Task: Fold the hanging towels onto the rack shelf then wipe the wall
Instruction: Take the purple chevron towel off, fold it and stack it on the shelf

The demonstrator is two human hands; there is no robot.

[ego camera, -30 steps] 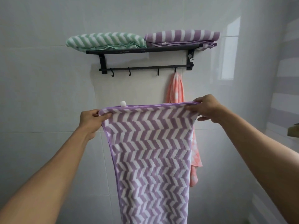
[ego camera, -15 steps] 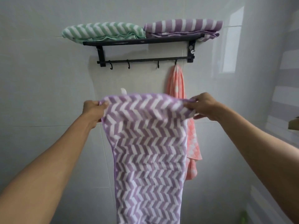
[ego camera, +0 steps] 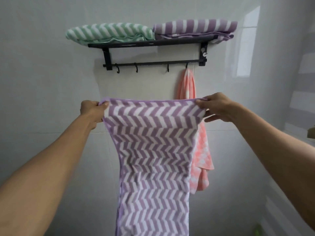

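A purple-and-white zigzag towel (ego camera: 151, 150) hangs spread out in front of me, below the black wall rack (ego camera: 150, 44). My left hand (ego camera: 92, 110) pinches its top left corner and my right hand (ego camera: 215, 108) pinches its top right corner, stretching the top edge flat. On the rack shelf lie a folded green striped towel (ego camera: 109, 33) on the left and a folded purple striped towel (ego camera: 196, 28) on the right. A pink checked towel (ego camera: 200, 133) hangs from the rightmost hook, partly hidden behind the purple towel.
The rack's lower bar (ego camera: 153, 63) carries several hooks; the three left ones are bare. Grey tiled wall (ego camera: 42, 74) surrounds the rack. A second wall (ego camera: 289, 82) meets it at the right, with a ledge (ego camera: 310, 133) at the right edge and something green (ego camera: 259, 229) low down.
The towel's top edge, bunched and rolled forward half a second ago, is now pulled flat and taut between my hands. My hands have moved slightly apart.
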